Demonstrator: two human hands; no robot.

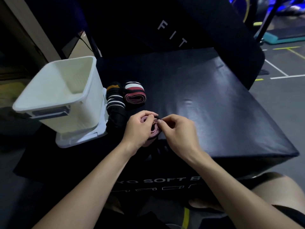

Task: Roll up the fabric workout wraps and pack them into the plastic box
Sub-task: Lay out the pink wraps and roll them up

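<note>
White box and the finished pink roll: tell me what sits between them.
In the head view, a black wrap with white stripes lies between the white box and the pink roll.

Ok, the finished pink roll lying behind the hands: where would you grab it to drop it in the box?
Probably from above, pinching the striped outer band of the pink roll across its two flat sides. It lies on its side on the black pad, spiral end facing the camera, so squeezing across the band should keep the coils shut. The black wrap crowds its left; the white box sits further left.
</note>
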